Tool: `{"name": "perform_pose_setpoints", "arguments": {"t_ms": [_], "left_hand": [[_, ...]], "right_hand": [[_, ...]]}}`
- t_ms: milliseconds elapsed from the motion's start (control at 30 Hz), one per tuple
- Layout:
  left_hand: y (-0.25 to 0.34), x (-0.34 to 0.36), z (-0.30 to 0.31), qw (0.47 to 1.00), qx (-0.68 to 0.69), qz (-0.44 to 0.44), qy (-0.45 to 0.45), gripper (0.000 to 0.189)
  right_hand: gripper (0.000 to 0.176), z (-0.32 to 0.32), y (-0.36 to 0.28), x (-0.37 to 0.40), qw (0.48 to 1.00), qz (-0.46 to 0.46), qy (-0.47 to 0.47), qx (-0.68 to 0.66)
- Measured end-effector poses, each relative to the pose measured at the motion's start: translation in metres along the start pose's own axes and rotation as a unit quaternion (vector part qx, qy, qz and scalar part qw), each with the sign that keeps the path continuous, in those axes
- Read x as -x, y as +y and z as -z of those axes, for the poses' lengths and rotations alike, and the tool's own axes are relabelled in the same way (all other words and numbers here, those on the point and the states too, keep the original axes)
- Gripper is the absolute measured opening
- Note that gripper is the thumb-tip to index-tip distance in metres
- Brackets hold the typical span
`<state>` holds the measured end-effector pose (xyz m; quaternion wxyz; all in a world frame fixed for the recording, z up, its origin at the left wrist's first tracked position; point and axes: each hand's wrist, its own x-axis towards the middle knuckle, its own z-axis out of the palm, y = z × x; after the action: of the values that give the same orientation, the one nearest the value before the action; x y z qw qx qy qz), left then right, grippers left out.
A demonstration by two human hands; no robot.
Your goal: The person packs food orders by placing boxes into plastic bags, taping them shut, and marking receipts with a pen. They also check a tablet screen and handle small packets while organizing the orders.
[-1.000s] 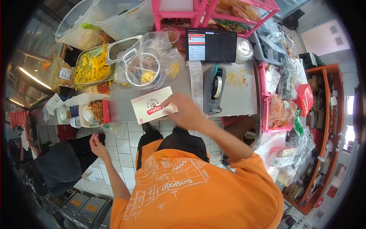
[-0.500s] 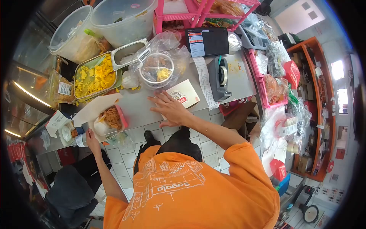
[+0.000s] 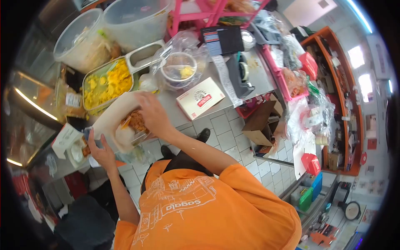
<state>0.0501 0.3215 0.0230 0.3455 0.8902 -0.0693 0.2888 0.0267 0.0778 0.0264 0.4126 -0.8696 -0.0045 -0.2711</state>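
An open paper food box (image 3: pixel 109 114) holds rice and fried chicken (image 3: pixel 136 121) near the counter's front edge. At the box's right side is my right hand (image 3: pixel 153 113), its fingers at the rim beside the chicken; whether they pinch the rim is hard to see. My left hand (image 3: pixel 102 153) is at the box's left side with fingers spread. A closed white box with a red label (image 3: pixel 201 98) lies to the right. Left of my left hand, a smaller open box (image 3: pixel 76 146) holds food and a clear lidded cup.
Behind are a tray of yellow food (image 3: pixel 107 83), a steel pan (image 3: pixel 143 57), a bagged bowl (image 3: pixel 178 68) and two large tubs (image 3: pixel 79 41). A tablet (image 3: pixel 223 40) and tape dispenser (image 3: pixel 240 77) stand right. Another person's dark clothing (image 3: pixel 85 221) shows lower left.
My right hand has moved left from beside the closed box to the open food box. My left hand's fingers have spread at the box's side. The view has shifted slightly.
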Motion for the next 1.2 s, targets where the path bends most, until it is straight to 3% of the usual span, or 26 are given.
{"name": "perform_pose_setpoints", "arguments": {"t_ms": [33, 100, 133, 167, 200, 267, 300, 367, 433, 467, 500, 533, 567, 600, 633, 667, 733, 767, 800, 867, 933, 1000, 1067, 1133, 1200], "left_hand": [[-0.026, 0.001, -0.001, 0.998, -0.03, 0.037, -0.03, 0.036], [-0.057, 0.0, -0.012, 0.994, -0.033, 0.073, -0.072, 0.024], [-0.074, 0.005, -0.013, 0.986, -0.144, -0.068, -0.052, 0.023], [-0.042, 0.004, 0.001, 0.97, -0.198, 0.023, -0.141, 0.024], [-0.058, 0.013, 0.001, 0.964, -0.232, -0.093, -0.096, 0.026], [-0.033, 0.019, 0.008, 0.963, -0.221, -0.017, -0.151, 0.028], [-0.032, 0.015, -0.001, 0.964, -0.214, -0.025, -0.153, 0.028], [-0.033, 0.017, -0.002, 0.983, -0.168, -0.031, -0.07, 0.027], [-0.014, 0.013, 0.003, 0.96, -0.208, -0.178, -0.057, 0.027], [-0.014, 0.015, 0.004, 0.973, -0.176, -0.092, -0.117, 0.029], [-0.016, 0.02, 0.003, 0.976, -0.138, -0.004, -0.168, 0.031], [-0.018, 0.029, -0.002, 0.973, -0.132, 0.047, -0.181, 0.035], [-0.018, 0.043, -0.008, 0.969, -0.118, 0.097, -0.193, 0.039], [-0.018, 0.059, -0.017, 0.969, -0.126, 0.109, -0.184, 0.039], [-0.017, 0.074, -0.026, 0.986, -0.01, 0.075, -0.148, 0.041], [-0.016, 0.081, -0.029, 0.987, 0.105, 0.034, -0.114, 0.043], [-0.005, 0.067, -0.03, 0.981, 0.143, 0.041, -0.126, 0.045], [0.0, 0.063, -0.026, 0.971, 0.186, 0.05, -0.144, 0.048], [-0.002, 0.058, -0.022, 0.972, 0.18, 0.055, -0.143, 0.048], [-0.008, 0.039, -0.013, 0.959, 0.199, 0.063, -0.192, 0.047], [-0.002, 0.021, 0.002, 0.952, 0.195, 0.083, -0.22, 0.046], [-0.02, 0.012, 0.009, 0.92, 0.164, 0.131, -0.33, 0.043], [-0.009, 0.022, 0.006, 0.938, 0.158, 0.065, -0.301, 0.047], [-0.016, 0.034, 0.007, 0.916, 0.185, 0.095, -0.342, 0.059], [-0.028, 0.052, 0.009, 0.924, 0.14, -0.01, -0.356, 0.081]], "right_hand": [[0.045, -0.009, 0.002, -0.013, 0.998, 0.054, 0.021, 0.033], [0.038, -0.043, 0.026, -0.008, 0.998, 0.07, 0.002, -0.002], [0.032, -0.032, 0.025, -0.012, 0.995, 0.038, -0.087, 0.038], [0.028, -0.025, 0.021, -0.01, 0.982, -0.005, -0.174, 0.069], [0.024, -0.032, 0.024, 0.004, 0.993, 0.09, 0.038, 0.065], [0.024, -0.013, 0.023, -0.001, 0.991, 0.086, 0.084, 0.061], [0.023, -0.01, 0.016, -0.008, 0.985, 0.083, 0.116, 0.102], [0.021, -0.023, 0.022, -0.019, 0.974, 0.121, 0.165, 0.101], [0.018, -0.022, 0.029, -0.021, 0.996, -0.015, -0.086, 0.026], [0.018, -0.01, 0.02, -0.022, 0.994, 0.006, -0.085, -0.067], [0.019, 0.02, -0.01, -0.018, 0.986, -0.072, -0.131, -0.074], [0.024, -0.028, 0.044, 0.007, 0.979, -0.115, -0.168, -0.001], [0.028, -0.031, 0.055, 0.034, 0.989, -0.041, -0.132, -0.046], [0.036, -0.05, 0.074, 0.062, 0.994, -0.031, -0.095, -0.05], [0.048, -0.05, 0.076, 0.077, 0.984, -0.045, -0.155, -0.069], [0.048, -0.048, 0.07, 0.078, 0.983, -0.042, -0.161, -0.075], [0.061, -0.045, 0.059, 0.071, 0.959, -0.138, -0.234, -0.085], [0.057, -0.049, 0.059, 0.069, 0.969, -0.118, -0.162, -0.144], [0.057, -0.043, 0.055, 0.061, 0.967, -0.119, -0.169, -0.149], [0.053, -0.016, 0.03, 0.032, 0.96, -0.116, -0.255, -0.023], [0.053, -0.003, 0.018, 0.026, 0.965, -0.111, -0.224, -0.08], [0.056, -0.004, 0.018, 0.023, 0.953, -0.152, -0.247, -0.083], [0.062, 0.009, 0.004, 0.02, 0.897, -0.264, -0.335, -0.119], [0.069, -0.006, 0.036, 0.052, 0.967, 0.046, -0.244, -0.06], [0.077, 0.013, 0.032, 0.045, 0.926, 0.016, -0.378, -0.013]]}}
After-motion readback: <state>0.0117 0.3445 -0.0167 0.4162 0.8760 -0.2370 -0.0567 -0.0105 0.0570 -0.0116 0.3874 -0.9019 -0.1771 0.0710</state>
